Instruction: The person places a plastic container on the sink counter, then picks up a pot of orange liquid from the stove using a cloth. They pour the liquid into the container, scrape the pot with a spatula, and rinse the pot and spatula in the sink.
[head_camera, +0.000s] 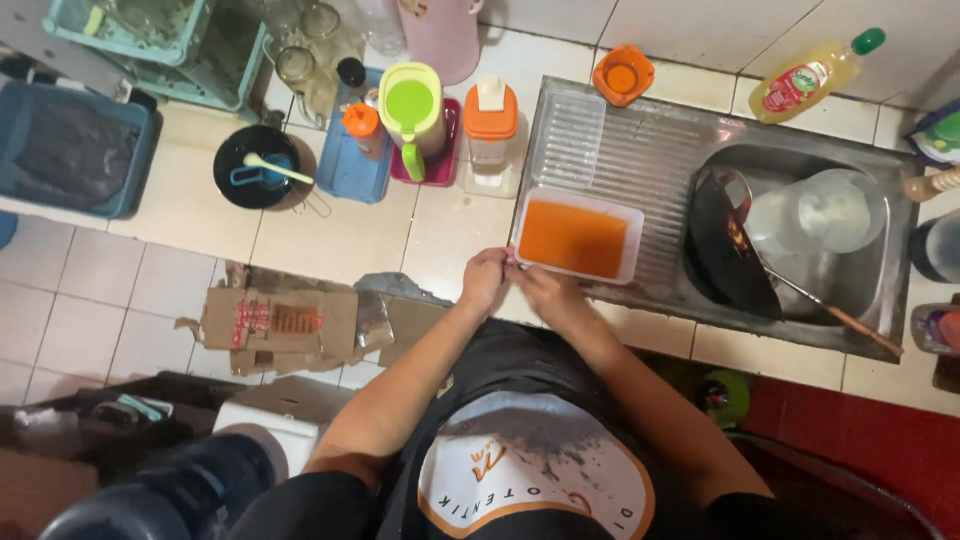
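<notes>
Head view, looking down on a tiled counter (340, 235) with a steel sink (650, 150) set in at the right.

Hands: left hand (487, 280) and right hand (535, 285) are brought together, touching, at the near left corner of a clear rectangular tub (578, 238) of orange liquid. Fingers are curled in, apparently pinching something small between them; the object itself is too small to make out, so the grip cannot be confirmed.

Tub: sits on the ribbed drainboard of the sink, near its front edge. A clear lid (567, 138) lies just behind it on the same drainboard.

Sink basin: dark wok (725, 245) with a long-handled ladle (800, 290), beside a clear jug (820, 212).

Behind, on the counter: green-lidded pitcher (412, 108), orange-lidded container (491, 122), yellow soap bottle (812, 75). Torn cardboard (280, 325) lies left of the hands.
</notes>
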